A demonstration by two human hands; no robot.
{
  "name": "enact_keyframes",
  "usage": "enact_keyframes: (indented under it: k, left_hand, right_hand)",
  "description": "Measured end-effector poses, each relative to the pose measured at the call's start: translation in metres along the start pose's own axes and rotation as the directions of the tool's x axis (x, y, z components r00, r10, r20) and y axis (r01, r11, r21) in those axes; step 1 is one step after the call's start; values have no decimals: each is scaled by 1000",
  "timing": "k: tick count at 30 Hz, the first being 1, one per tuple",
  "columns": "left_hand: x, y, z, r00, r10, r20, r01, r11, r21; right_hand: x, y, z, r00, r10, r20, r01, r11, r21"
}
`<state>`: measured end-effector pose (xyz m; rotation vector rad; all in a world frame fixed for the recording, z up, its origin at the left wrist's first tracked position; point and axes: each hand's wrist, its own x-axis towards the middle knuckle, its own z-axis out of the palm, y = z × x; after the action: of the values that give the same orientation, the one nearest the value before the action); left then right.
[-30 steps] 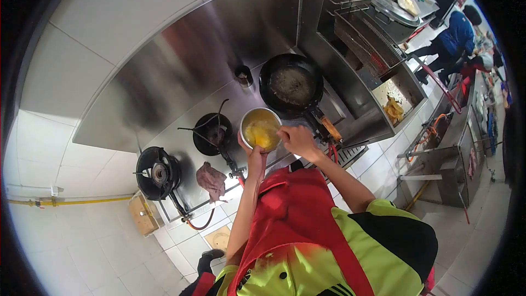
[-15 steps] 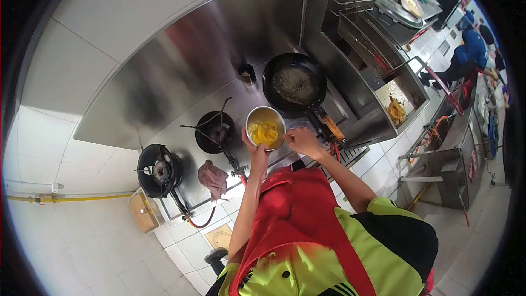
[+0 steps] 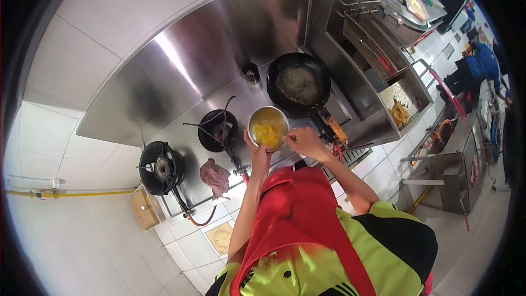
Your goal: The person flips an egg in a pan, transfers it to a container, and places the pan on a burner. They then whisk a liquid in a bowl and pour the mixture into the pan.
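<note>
A metal bowl (image 3: 268,114) with a yellow, egg-like mixture (image 3: 268,133) is held at waist height in front of the stove. My left hand (image 3: 259,151) is closed on its near left side, with the thumb at the rim. At the bowl's right edge, my right hand (image 3: 301,140) is pinched round something too small to make out. Just beyond the bowl, a black frying pan (image 3: 299,83) with a greasy-looking bottom sits on the stove, its wooden handle (image 3: 334,128) pointing towards me on the right.
Two burners (image 3: 217,131) (image 3: 163,168) and a crumpled brown cloth (image 3: 215,177) are at the left. A black cup (image 3: 251,73) stands behind. To the right are a fryer basket (image 3: 378,46) and a tray with fried scraps (image 3: 399,113). A person in blue (image 3: 482,63) is far right.
The view has shifted slightly, so the stove and pan appear a little further right. Both hands remain at the bowl, and the yellow mixture has changed shape. The person in blue appears further right.
</note>
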<state>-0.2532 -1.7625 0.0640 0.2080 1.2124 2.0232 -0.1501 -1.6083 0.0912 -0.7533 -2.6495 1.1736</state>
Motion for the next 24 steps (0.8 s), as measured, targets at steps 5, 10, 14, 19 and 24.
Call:
enact_keyframes:
  k: [5, 10, 14, 19, 24]
  left_hand:
    - [-1, -2, -2, 1000, 2, -9, -1, 999, 54]
    - [-3, -6, -5, 999, -47, -17, 47, 999, -5]
    - [-6, -6, -7, 997, -79, -9, 78, 995, -60]
    - [-5, -2, -3, 996, -87, -18, 86, 995, -41]
    - [-2, -10, -6, 996, -70, -58, 68, 997, -45]
  right_hand:
    - [-2, 10, 9, 999, 6, -35, -6, 1000, 7]
    - [-6, 15, 17, 997, 31, -69, -32, 999, -13]
    - [-9, 8, 11, 999, -52, 17, 52, 998, -38]
    - [-15, 3, 5, 995, -98, -10, 96, 990, -100]
    - [-9, 10, 4, 999, 7, 34, -5, 997, -72]
